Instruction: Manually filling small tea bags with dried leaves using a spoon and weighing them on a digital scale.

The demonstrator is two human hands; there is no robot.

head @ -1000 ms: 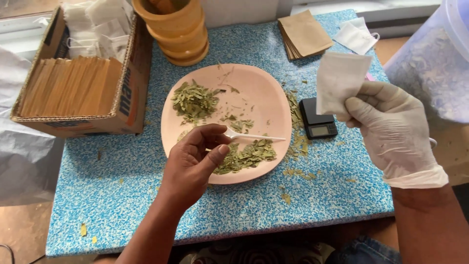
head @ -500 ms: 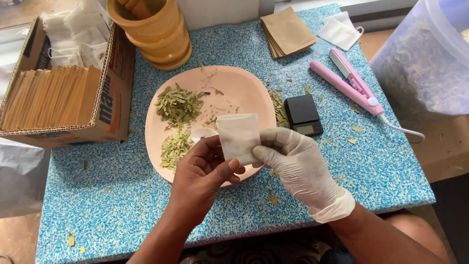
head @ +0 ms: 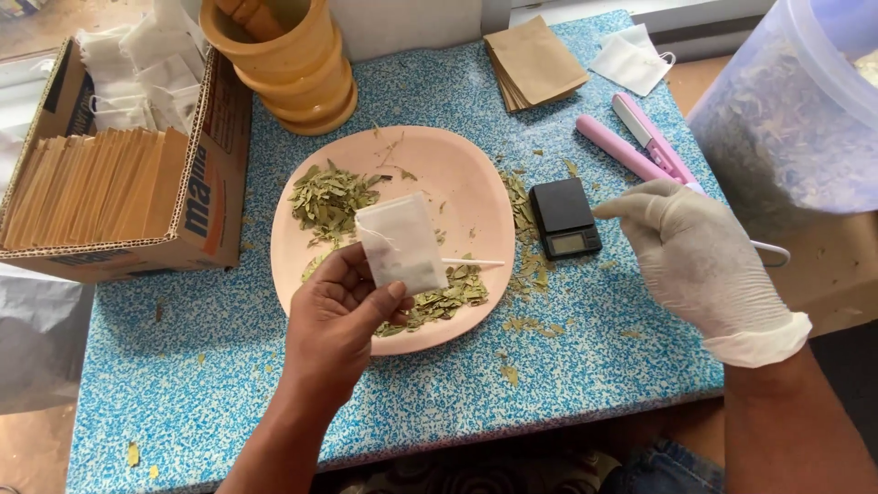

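Since half a second ago my gloved right hand point(head: 700, 261) has let go and drifted, loosely curled, toward the pink sealer point(head: 640, 146). Now my left hand point(head: 343, 316) alone pinches the white tea bag point(head: 401, 245) over the pink plate point(head: 457, 174) of dried leaves point(head: 329, 197).

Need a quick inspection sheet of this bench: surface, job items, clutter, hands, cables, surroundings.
Surface: blue speckled table, leaf crumbs scattered.
Job's things: white tea bag over pink plate of dried leaves; small black scale beside the plate.
Clutter: brown envelopes, pink sealer, wooden mortar.
Grippers: left hand bare, pinching the tea bag; right hand gloved, empty, near the scale.
Cables: thin sealer cord.
Surroundings: cardboard box, clear plastic tub.
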